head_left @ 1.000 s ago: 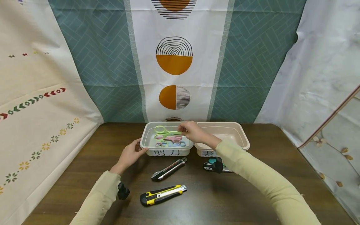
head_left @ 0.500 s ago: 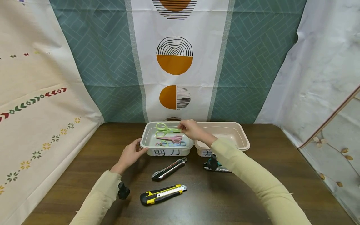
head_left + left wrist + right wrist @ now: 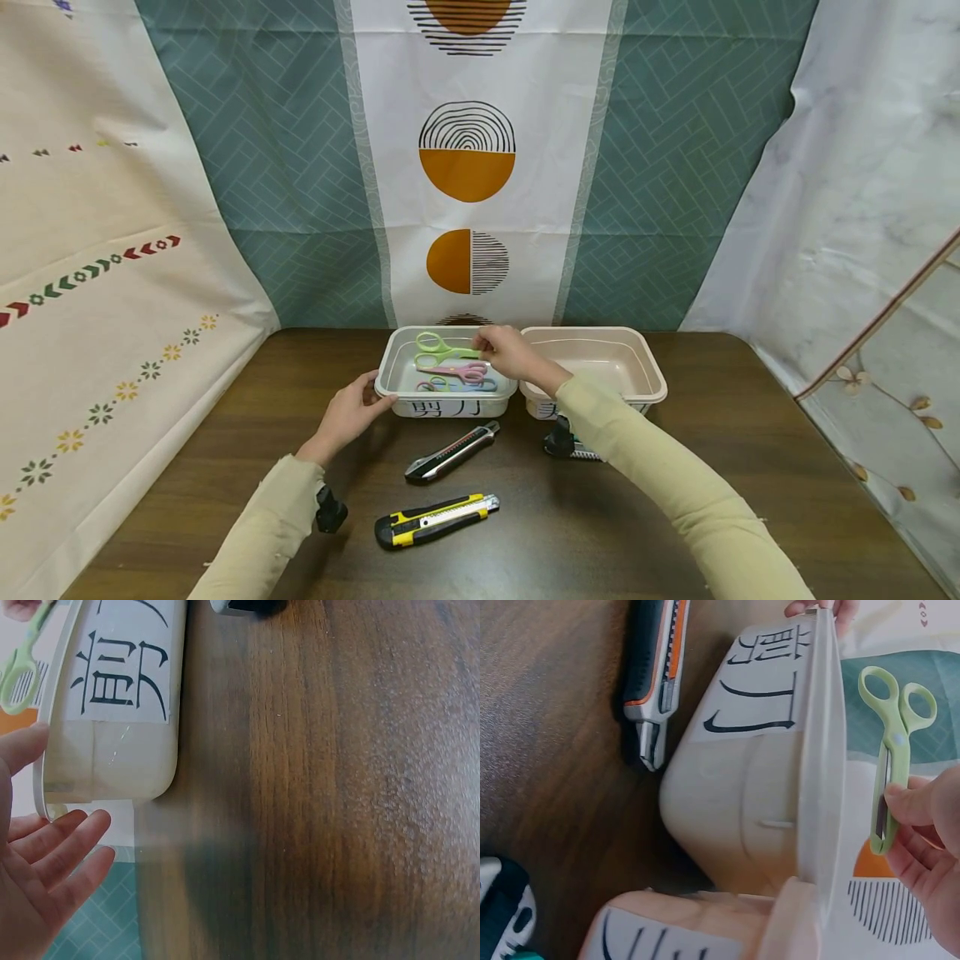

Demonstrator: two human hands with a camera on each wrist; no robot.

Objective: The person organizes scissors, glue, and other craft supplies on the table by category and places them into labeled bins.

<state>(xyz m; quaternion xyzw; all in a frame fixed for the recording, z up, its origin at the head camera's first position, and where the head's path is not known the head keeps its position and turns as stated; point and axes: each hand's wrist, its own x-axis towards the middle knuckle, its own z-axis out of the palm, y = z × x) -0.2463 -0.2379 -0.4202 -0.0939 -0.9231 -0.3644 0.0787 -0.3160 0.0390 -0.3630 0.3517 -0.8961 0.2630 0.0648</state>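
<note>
Light-green scissors hang over the white plastic box, pinched by the blades between my right thumb and fingers; their two handle loops point left in the head view. Pink scissors and smaller blue-handled scissors lie inside that box, whose front bears a label with Chinese characters. My left hand holds the box's near left corner. In the left wrist view its thumb presses the front rim while the forefinger goes round the end and the other fingers stay loosely extended.
Right of the white box stands a beige box, also labelled. On the wooden table lie a black-and-silver utility knife, a yellow-and-black one and a teal-and-black one, partly hidden by my right wrist.
My right hand shifts slightly, still pinching the green scissors over the white box, and the right forearm swings a little left. My left hand stays at the corner.
</note>
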